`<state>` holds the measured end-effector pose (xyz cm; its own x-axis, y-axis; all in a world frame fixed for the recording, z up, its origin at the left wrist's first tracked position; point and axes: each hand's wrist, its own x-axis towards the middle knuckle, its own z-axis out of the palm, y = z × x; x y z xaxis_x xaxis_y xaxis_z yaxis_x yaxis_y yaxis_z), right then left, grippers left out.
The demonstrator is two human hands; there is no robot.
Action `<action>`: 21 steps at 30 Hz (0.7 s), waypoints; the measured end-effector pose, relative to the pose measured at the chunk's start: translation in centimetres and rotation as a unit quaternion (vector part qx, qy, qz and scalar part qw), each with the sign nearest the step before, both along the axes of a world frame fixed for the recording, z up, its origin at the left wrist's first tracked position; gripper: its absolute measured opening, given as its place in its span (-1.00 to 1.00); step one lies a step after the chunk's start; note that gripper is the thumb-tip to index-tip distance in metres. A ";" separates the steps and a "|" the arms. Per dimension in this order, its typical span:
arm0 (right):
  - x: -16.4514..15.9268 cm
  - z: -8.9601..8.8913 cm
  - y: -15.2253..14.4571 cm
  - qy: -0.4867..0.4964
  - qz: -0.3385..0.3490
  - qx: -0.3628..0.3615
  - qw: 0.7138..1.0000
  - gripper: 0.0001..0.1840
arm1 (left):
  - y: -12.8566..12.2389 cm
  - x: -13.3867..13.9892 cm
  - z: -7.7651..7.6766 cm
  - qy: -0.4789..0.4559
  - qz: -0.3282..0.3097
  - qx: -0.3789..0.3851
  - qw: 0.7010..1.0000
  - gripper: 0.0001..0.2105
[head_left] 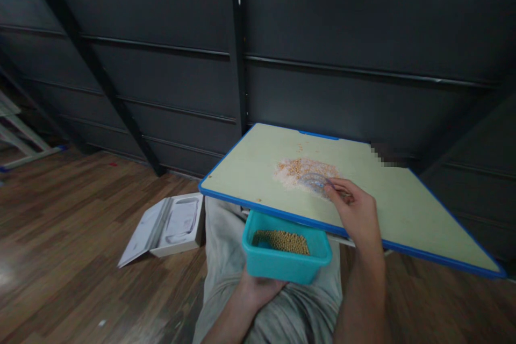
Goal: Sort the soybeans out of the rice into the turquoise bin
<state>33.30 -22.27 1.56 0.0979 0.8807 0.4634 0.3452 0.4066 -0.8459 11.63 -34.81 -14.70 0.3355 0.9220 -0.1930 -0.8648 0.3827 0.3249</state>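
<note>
My left hand (258, 287) holds a teal plastic tub (285, 258) from below, just under the near edge of a pale green board with a blue rim (250, 169). The tub holds a layer of yellow beans (281, 241). My right hand (355, 209) rests on the board and pinches a clear plastic scraper (313, 181) against a pile of mixed white grains and yellow beans (304, 169). The scraper sits at the pile's near right side. A few stray beans lie beyond the pile.
An open white box (169, 223) lies on the wooden floor at the left. A dark panelled wall with metal braces stands behind the board. My legs in grey trousers (226, 258) are under the tub. A white frame (16, 134) is at the far left.
</note>
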 end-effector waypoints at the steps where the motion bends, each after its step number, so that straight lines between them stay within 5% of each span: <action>1: 0.0 0.0 0.0 0.001 -0.001 0.000 1.000 -0.48 | 0.0 0.0 -0.1 -0.001 -0.002 0.002 1.000 -0.74; 21: -0.6 1.8 -2.1 -0.057 0.135 -0.009 0.989 -0.78 | 0.4 0.6 0.6 -0.004 0.014 -0.020 1.000 -0.48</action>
<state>32.68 -24.35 3.36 -0.1931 0.8756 0.4428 0.3191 0.4828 -0.8155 12.27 -34.46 -14.14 0.3105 0.9228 -0.2280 -0.8782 0.3703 0.3028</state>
